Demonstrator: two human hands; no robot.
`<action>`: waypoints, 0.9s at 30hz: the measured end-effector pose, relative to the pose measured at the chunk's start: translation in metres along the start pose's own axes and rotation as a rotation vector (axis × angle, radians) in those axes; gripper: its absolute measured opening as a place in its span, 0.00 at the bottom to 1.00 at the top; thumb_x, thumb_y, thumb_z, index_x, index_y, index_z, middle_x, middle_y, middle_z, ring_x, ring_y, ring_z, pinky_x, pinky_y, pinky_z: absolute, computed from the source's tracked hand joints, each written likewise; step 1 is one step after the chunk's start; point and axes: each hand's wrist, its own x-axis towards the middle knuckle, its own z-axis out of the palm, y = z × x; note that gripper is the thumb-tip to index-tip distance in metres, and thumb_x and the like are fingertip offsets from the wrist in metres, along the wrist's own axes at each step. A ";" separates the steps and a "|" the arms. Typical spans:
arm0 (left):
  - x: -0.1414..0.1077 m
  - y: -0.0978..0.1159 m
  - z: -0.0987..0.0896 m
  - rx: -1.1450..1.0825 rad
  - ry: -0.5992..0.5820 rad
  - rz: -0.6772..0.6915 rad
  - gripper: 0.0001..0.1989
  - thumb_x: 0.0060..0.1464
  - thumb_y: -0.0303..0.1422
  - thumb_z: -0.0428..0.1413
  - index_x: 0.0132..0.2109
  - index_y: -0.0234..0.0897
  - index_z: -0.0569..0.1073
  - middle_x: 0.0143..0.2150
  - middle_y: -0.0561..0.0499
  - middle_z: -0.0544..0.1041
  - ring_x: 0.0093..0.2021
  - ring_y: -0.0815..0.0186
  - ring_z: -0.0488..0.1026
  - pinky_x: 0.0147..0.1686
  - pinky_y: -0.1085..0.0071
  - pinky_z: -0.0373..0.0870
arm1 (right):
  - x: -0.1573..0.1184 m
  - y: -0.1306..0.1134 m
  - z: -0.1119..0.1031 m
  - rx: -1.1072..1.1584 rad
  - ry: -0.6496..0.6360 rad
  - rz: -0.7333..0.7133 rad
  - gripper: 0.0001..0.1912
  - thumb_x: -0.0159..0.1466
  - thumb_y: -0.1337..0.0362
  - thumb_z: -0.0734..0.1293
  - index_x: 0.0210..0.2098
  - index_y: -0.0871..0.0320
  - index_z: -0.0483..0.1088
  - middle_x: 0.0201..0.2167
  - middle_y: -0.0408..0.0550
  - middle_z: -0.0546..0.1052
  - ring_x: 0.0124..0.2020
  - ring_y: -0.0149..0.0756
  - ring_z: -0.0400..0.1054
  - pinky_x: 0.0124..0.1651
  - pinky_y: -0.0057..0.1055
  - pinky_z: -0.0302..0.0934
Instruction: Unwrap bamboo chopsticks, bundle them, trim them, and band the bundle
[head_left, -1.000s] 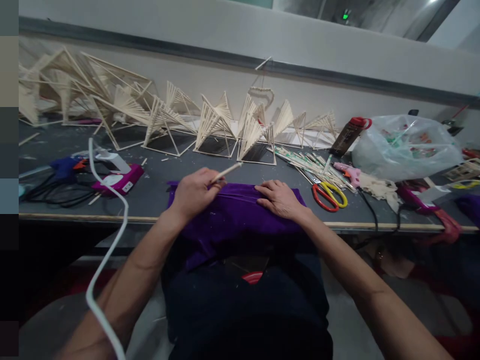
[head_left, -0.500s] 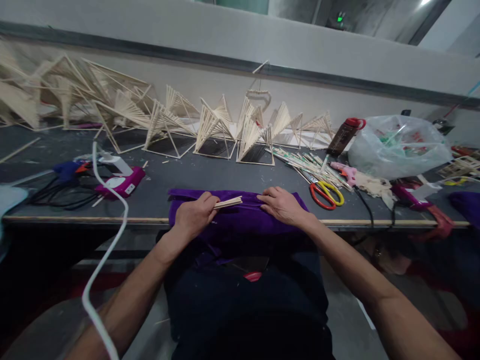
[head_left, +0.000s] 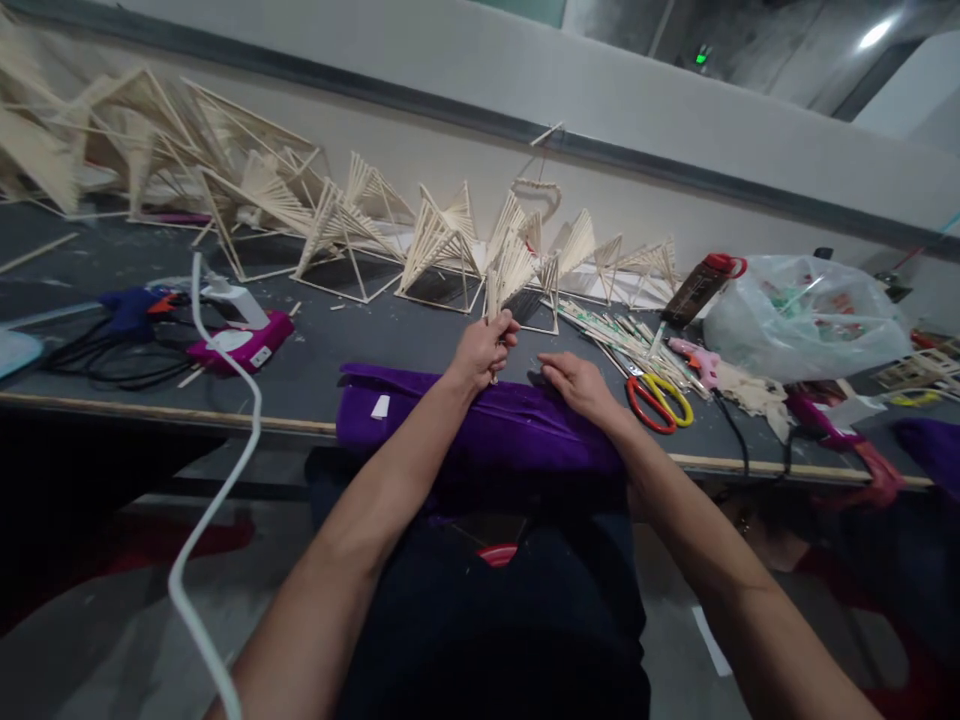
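My left hand (head_left: 484, 350) is closed around a small bundle of thin wooden sticks (head_left: 493, 308), held upright just beyond the purple cloth, in front of a stick model. Over the table's front edge and my lap lies the purple cloth (head_left: 540, 425), with a small white tag at its left. My right hand (head_left: 577, 385) rests at the cloth's far right edge, fingers apart, with nothing seen in it. Several twisted stick models (head_left: 439, 255) stand in a row behind my hands.
Red-and-yellow scissors (head_left: 660, 400) and a pile of loose sticks (head_left: 622, 335) lie to the right, near a dark bottle (head_left: 697, 290), a pink glue gun (head_left: 697, 362) and a clear plastic bag (head_left: 810, 315). A magenta power strip (head_left: 244, 345) and white cable (head_left: 251, 430) are at left.
My left hand has moved right and away from me with the sticks, which now point up instead of sideways. My right hand has let go of the cloth. The view has tilted.
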 end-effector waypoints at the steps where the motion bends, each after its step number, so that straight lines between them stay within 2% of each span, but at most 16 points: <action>1: 0.002 -0.005 -0.001 -0.031 -0.003 -0.037 0.15 0.57 0.41 0.55 0.31 0.33 0.68 0.20 0.58 0.66 0.11 0.81 0.49 0.12 0.80 0.42 | 0.010 0.005 0.002 -0.061 -0.006 0.044 0.20 0.68 0.61 0.56 0.55 0.60 0.69 0.45 0.53 0.75 0.45 0.39 0.69 0.48 0.32 0.61; 4: 0.002 -0.013 -0.007 -0.038 -0.035 -0.098 0.14 0.57 0.40 0.55 0.31 0.32 0.68 0.19 0.58 0.65 0.11 0.82 0.49 0.11 0.81 0.43 | 0.037 0.014 0.008 -0.214 -0.069 0.115 0.20 0.66 0.59 0.60 0.55 0.58 0.69 0.45 0.54 0.73 0.44 0.41 0.69 0.44 0.31 0.60; 7: 0.001 -0.015 -0.009 -0.020 -0.045 -0.118 0.14 0.58 0.39 0.54 0.31 0.32 0.68 0.19 0.58 0.65 0.10 0.82 0.49 0.11 0.82 0.43 | 0.049 0.016 0.012 -0.257 -0.124 0.086 0.16 0.65 0.58 0.62 0.49 0.54 0.74 0.44 0.51 0.73 0.44 0.39 0.68 0.42 0.29 0.58; 12: 0.006 -0.016 -0.007 0.004 -0.038 -0.116 0.13 0.59 0.37 0.53 0.31 0.32 0.68 0.19 0.58 0.65 0.10 0.81 0.50 0.11 0.81 0.43 | 0.048 0.009 0.016 -0.293 -0.105 0.102 0.12 0.66 0.62 0.59 0.41 0.57 0.74 0.43 0.51 0.75 0.42 0.37 0.69 0.39 0.28 0.56; 16: 0.007 -0.016 -0.007 0.005 -0.035 -0.112 0.12 0.60 0.36 0.52 0.30 0.32 0.68 0.18 0.58 0.64 0.10 0.81 0.50 0.11 0.81 0.43 | 0.044 0.010 0.019 -0.319 -0.078 0.134 0.13 0.66 0.61 0.58 0.40 0.59 0.72 0.41 0.54 0.75 0.39 0.39 0.69 0.36 0.30 0.54; 20: 0.005 -0.016 -0.006 0.005 -0.040 -0.112 0.12 0.61 0.35 0.51 0.31 0.32 0.68 0.18 0.58 0.65 0.10 0.81 0.50 0.11 0.81 0.44 | 0.038 0.021 0.016 -0.214 0.051 0.156 0.10 0.65 0.62 0.58 0.38 0.58 0.70 0.38 0.52 0.75 0.36 0.37 0.67 0.37 0.29 0.54; 24: 0.003 -0.015 -0.005 0.002 -0.046 -0.112 0.12 0.60 0.34 0.51 0.30 0.32 0.68 0.18 0.58 0.65 0.10 0.81 0.50 0.11 0.81 0.43 | 0.034 0.031 0.010 -0.005 0.245 0.150 0.11 0.64 0.60 0.58 0.33 0.58 0.68 0.32 0.48 0.74 0.33 0.35 0.65 0.38 0.29 0.55; 27: 0.003 -0.014 -0.005 0.003 -0.045 -0.110 0.12 0.60 0.35 0.53 0.30 0.32 0.68 0.18 0.58 0.65 0.10 0.81 0.50 0.11 0.81 0.43 | 0.033 0.039 0.004 0.149 0.385 0.201 0.13 0.64 0.58 0.56 0.33 0.58 0.68 0.27 0.45 0.72 0.29 0.34 0.64 0.36 0.29 0.56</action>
